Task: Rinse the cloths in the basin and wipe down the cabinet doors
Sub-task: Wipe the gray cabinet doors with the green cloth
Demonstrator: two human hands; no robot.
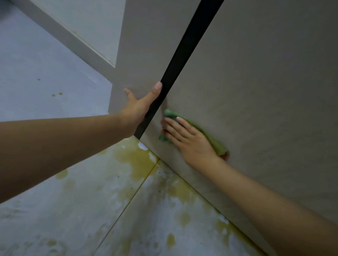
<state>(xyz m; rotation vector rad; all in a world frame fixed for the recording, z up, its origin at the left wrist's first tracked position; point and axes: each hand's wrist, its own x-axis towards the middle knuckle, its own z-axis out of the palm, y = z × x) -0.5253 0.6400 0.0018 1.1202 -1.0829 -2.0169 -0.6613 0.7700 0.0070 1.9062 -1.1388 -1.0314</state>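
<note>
Cabinet door (270, 85) got a green cloth (194, 128) pressed flat by the right hand (187, 139); left hand (139, 107) gripped its dark edge (182, 53).

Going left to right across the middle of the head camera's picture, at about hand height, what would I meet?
Pale grey floor → left hand holding the door's edge → black edge strip of the open grey cabinet door → right hand pressing a green cloth → broad grey door face.
</note>
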